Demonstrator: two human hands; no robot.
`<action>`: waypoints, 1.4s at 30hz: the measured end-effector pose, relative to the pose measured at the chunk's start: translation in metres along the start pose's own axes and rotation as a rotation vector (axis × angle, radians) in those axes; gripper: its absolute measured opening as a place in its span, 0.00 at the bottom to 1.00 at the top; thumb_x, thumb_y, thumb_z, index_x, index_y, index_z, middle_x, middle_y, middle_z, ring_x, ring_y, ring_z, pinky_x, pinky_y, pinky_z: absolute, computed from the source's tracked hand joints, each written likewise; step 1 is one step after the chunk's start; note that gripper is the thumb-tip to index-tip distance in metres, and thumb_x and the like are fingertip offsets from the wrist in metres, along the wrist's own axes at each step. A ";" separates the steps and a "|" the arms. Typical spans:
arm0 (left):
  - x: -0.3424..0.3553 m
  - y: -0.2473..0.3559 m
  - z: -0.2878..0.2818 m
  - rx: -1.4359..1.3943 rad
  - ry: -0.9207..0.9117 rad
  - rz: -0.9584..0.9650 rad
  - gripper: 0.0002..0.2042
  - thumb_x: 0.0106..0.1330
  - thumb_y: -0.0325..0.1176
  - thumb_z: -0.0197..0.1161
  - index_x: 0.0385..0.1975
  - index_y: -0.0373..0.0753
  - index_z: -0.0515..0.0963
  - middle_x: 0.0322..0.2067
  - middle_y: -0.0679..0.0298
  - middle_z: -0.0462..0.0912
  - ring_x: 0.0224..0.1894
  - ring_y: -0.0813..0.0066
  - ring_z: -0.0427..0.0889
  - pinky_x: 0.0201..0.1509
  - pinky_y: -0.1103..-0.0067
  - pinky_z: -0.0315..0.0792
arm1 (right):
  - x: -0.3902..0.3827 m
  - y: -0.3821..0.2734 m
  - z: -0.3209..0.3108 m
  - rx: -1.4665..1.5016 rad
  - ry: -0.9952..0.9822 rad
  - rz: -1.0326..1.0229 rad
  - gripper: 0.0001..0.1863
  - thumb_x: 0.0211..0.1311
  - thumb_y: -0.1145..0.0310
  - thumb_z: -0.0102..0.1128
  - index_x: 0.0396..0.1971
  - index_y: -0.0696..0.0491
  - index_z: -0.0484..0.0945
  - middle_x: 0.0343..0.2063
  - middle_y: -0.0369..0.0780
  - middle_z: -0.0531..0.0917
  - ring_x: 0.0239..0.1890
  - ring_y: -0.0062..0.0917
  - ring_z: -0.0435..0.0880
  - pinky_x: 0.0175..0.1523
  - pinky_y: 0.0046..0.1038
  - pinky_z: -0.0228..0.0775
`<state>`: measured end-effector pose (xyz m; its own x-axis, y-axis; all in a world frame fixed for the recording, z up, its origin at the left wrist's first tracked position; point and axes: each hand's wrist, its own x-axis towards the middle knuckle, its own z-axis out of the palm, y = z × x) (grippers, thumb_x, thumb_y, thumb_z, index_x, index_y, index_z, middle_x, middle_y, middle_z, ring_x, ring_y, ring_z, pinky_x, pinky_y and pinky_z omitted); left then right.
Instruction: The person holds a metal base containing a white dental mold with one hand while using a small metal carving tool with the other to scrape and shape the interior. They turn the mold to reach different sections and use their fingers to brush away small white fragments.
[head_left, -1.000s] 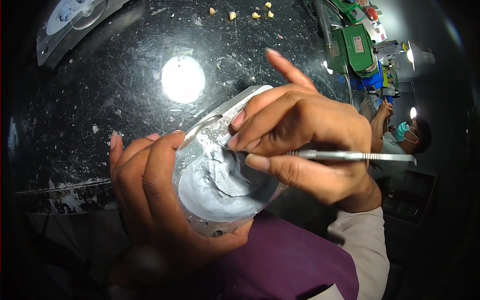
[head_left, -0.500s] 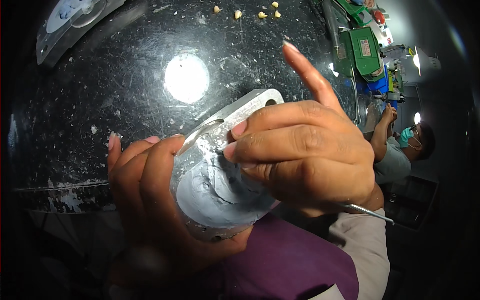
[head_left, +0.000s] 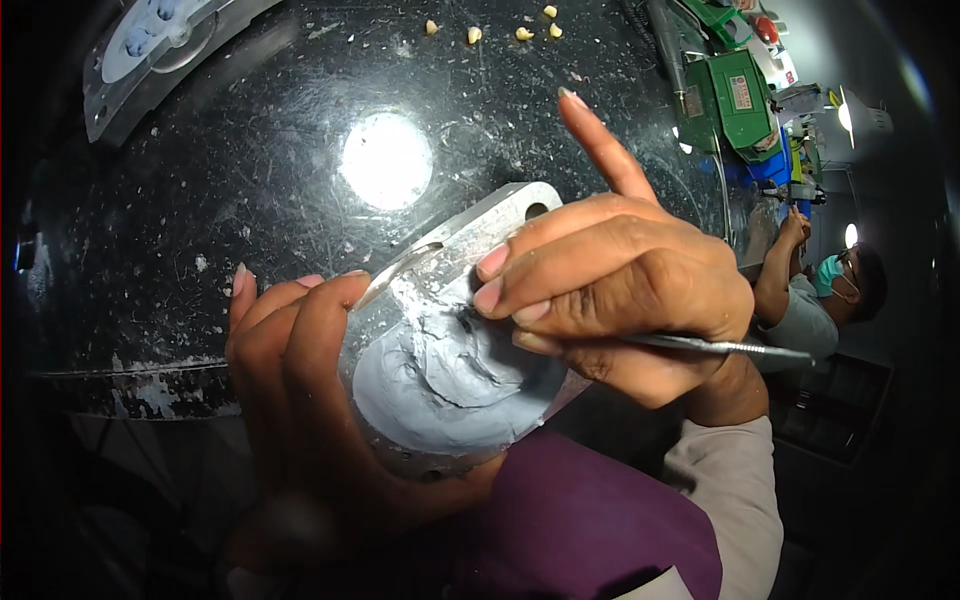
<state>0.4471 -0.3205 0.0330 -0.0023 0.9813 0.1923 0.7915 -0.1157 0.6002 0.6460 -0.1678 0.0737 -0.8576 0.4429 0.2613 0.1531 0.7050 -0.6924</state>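
A metal dental flask half (head_left: 487,222) lies tilted in front of me, filled with pale blue-grey plaster (head_left: 440,390) that has a raised, grooved middle. My left hand (head_left: 305,370) wraps round its left and near side, fingertips on the upper rim and thumb underneath. Over the flask's right part, my right hand (head_left: 630,290) pinches a thin metal carving instrument (head_left: 730,347), with the little finger stretched out. The instrument's back end sticks out to the right; its working tip is hidden behind my fingers. White crumbs lie on the plaster near the rim.
On the scratched black bench (head_left: 270,180), several small tooth-shaped pieces (head_left: 474,36) lie at the far side. Another flask part (head_left: 115,85) stands far left. A corded handpiece (head_left: 664,45) and a green box (head_left: 738,105) are far right. A masked person (head_left: 812,305) works beyond.
My right hand has rolled and shifted slightly right, and the instrument's back end has swung up to lie nearly level. More of the plaster shows. My left hand keeps its hold.
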 end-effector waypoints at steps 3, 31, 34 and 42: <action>0.001 -0.001 0.002 -0.023 0.011 0.007 0.61 0.33 0.53 0.88 0.69 0.32 0.59 0.60 0.50 0.68 0.65 0.49 0.72 0.78 0.40 0.55 | -0.001 0.003 0.000 -0.187 -0.108 -0.097 0.12 0.71 0.61 0.65 0.28 0.50 0.84 0.34 0.34 0.90 0.42 0.26 0.92 0.80 0.63 0.49; -0.027 0.008 0.025 -0.143 0.175 -0.057 0.68 0.44 0.56 0.87 0.77 0.22 0.51 0.65 0.35 0.61 0.68 0.43 0.63 0.75 0.47 0.59 | -0.008 -0.023 0.003 -0.061 0.098 0.092 0.08 0.52 0.78 0.75 0.30 0.51 0.86 0.36 0.40 0.93 0.46 0.31 0.91 0.81 0.59 0.49; -0.034 0.009 0.019 -0.184 0.083 -0.023 0.68 0.45 0.56 0.87 0.78 0.21 0.50 0.65 0.34 0.60 0.68 0.44 0.64 0.73 0.50 0.62 | -0.013 -0.004 0.009 -0.005 0.121 -0.008 0.10 0.52 0.79 0.74 0.34 0.51 0.87 0.38 0.40 0.93 0.49 0.32 0.91 0.79 0.59 0.57; 0.001 -0.025 -0.010 -0.236 0.090 0.055 0.72 0.33 0.59 0.89 0.81 0.34 0.56 0.70 0.44 0.65 0.72 0.50 0.68 0.77 0.58 0.63 | 0.012 -0.008 0.004 0.044 -0.117 -0.140 0.09 0.54 0.73 0.82 0.28 0.47 0.87 0.32 0.33 0.93 0.45 0.31 0.93 0.78 0.64 0.56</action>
<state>0.4210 -0.3180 0.0256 -0.0263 0.9562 0.2914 0.6272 -0.2112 0.7497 0.6327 -0.1707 0.0796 -0.9206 0.2732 0.2791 0.0089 0.7290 -0.6844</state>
